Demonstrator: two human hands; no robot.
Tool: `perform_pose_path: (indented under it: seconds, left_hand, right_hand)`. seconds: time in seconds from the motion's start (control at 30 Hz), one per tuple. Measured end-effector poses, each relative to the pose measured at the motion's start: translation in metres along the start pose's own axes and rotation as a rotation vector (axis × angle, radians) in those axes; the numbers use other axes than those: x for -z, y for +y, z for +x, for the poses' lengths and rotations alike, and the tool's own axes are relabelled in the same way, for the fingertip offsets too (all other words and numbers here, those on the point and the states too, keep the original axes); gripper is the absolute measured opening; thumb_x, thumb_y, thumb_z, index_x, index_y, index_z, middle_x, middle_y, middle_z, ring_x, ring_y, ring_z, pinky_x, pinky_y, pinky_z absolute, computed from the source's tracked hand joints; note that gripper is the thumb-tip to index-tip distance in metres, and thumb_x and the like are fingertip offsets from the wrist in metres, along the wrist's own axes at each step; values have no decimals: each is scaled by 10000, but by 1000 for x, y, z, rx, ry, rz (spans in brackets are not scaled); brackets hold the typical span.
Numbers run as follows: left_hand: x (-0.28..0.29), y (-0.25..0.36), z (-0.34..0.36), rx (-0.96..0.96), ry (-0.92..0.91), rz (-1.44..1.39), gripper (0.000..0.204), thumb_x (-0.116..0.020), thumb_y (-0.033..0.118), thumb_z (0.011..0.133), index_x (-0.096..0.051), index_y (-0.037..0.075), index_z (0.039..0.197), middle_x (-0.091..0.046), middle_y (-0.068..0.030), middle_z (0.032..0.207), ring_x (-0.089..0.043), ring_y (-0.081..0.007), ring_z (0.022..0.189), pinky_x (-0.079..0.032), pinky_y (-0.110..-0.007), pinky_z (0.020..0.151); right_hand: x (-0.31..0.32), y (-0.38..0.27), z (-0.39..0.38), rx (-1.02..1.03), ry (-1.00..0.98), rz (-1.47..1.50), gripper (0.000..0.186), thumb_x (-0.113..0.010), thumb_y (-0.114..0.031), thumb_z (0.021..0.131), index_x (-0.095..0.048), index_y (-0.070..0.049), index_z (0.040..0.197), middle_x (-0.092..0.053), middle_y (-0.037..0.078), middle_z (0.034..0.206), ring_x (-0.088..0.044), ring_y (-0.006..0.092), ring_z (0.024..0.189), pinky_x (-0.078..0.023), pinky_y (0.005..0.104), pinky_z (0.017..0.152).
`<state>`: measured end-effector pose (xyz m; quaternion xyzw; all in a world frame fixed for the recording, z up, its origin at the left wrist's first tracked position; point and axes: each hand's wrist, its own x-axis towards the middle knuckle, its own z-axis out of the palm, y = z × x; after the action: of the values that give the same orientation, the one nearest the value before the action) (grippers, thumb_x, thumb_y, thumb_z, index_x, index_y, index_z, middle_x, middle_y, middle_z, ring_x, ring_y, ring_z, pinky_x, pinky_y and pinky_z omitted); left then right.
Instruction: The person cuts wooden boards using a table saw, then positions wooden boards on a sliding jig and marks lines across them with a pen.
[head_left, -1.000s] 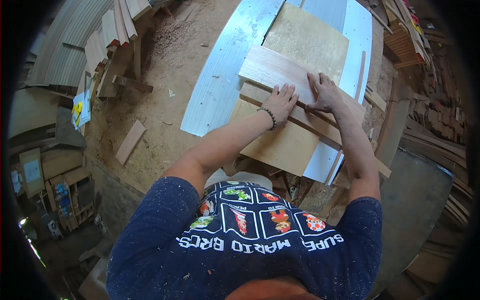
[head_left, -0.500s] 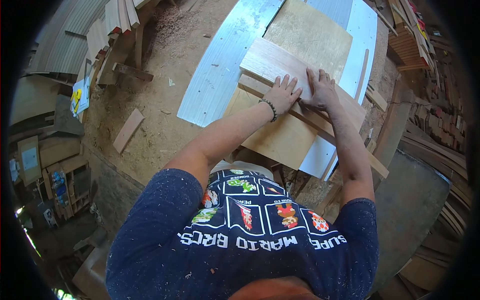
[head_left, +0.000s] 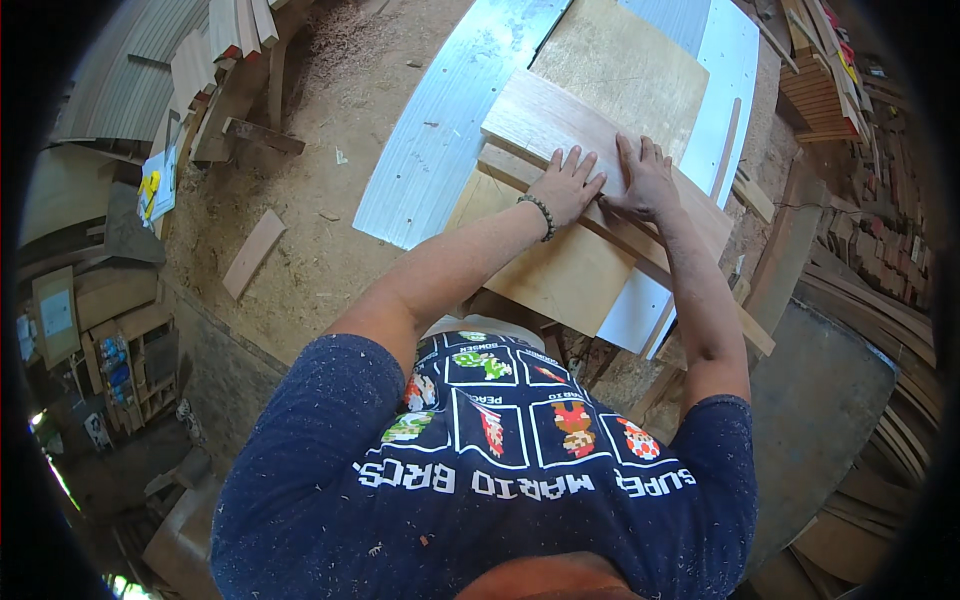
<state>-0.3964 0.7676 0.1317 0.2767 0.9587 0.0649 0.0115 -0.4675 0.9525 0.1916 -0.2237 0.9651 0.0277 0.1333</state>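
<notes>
A pale wooden plank point(head_left: 535, 110) lies crosswise on the workpiece, just above a second board point(head_left: 500, 170). My left hand point(head_left: 568, 195) rests on them near their shared edge, fingers spread, with a bead bracelet at the wrist. My right hand point(head_left: 645, 185) is beside it on the upper plank, fingers apart and bent, thumb by the edge. Under the boards lie plywood sheets point(head_left: 625, 60) on long silvery-white panels point(head_left: 440, 120).
Stacked lumber stands at upper left point(head_left: 215, 60) and right point(head_left: 815, 80). A clipboard with a yellow tool point(head_left: 152, 190) sits at left. A loose offcut point(head_left: 255, 250) lies on the dusty floor. Wooden shelving point(head_left: 130, 370) is at lower left, a grey sheet point(head_left: 820, 420) at right.
The upper plank and both hands have shifted slightly away from me, with my right hand a little further left. The whole view has also shifted slightly.
</notes>
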Motion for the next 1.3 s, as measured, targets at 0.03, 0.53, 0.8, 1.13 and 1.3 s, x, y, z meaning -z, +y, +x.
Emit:
perform_pose_path:
  seconds: [0.03,0.53,0.8,1.13,1.3]
  left_hand:
    - [-1,-1,0,0,1,0,489,-344,250,1011,-393,132,1483,-291,-223,1560,-293,-457,1419,-259,-608,1130]
    - [-7,-23,55,1,144,47,494,-443,217,968,-437,-4,1409,-423,-223,1481,-427,-418,1349,-358,-539,1094]
    - [-7,-39,85,-20,159,43,483,-461,225,965,-456,-1,1392,-451,-222,1457,-446,-427,1330,-377,-539,1079]
    - [-6,-51,111,-18,167,45,483,-465,238,964,-459,12,1390,-456,-219,1451,-458,-427,1317,-380,-538,1081]
    - [-6,-58,128,-17,160,76,480,-456,249,971,-458,19,1392,-454,-216,1455,-452,-424,1323,-383,-537,1080]
  right_hand:
    - [1,-1,0,0,1,-1,1167,-825,-515,590,-240,-212,1554,-278,284,1511,-272,441,1410,-229,625,1143]
    - [13,27,50,-131,-2,29,1201,-840,-548,572,-209,-296,1562,-234,232,1570,-208,429,1460,-204,600,1166]
    - [22,44,70,-123,14,25,1209,-836,-552,558,-227,-262,1562,-245,236,1562,-226,409,1452,-218,593,1160]
    - [30,61,91,-115,30,44,1189,-837,-555,568,-246,-261,1557,-250,224,1561,-230,400,1449,-216,592,1161]
    - [33,71,104,-110,35,47,1163,-837,-527,587,-249,-263,1555,-252,219,1560,-237,392,1447,-213,590,1164]
